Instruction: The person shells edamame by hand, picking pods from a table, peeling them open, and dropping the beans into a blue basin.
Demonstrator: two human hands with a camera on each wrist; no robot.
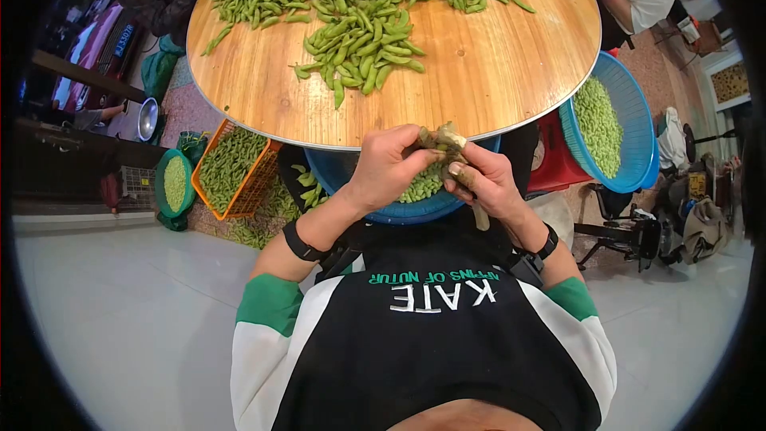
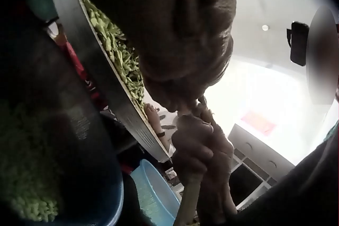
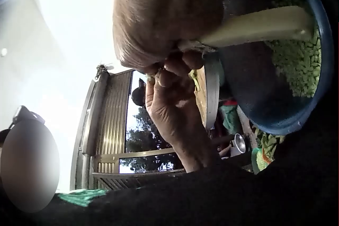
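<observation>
Below the table edge, both hands meet over the blue basin (image 1: 415, 214). The left hand (image 1: 383, 166) pinches a small brownish-green thing with a white patch (image 1: 449, 140) at its fingertips. Against it, the right hand (image 1: 491, 183) has curled fingers round a long pale piece (image 1: 481, 217), whose end sticks out below. That pale piece (image 3: 265, 27) juts out over the basin in the right wrist view, from under the right hand (image 3: 164, 19); the left hand (image 3: 177, 117) meets its fingertips. What lies between the fingertips is partly hidden.
Green pods (image 1: 363, 48) are heaped on the round wooden table (image 1: 263, 88). An orange basket (image 1: 257, 179) and a green basin (image 1: 189, 191) stand at the left, a blue basket (image 1: 634, 128) of shelled beans at the right. Two other people sit at the table's far side.
</observation>
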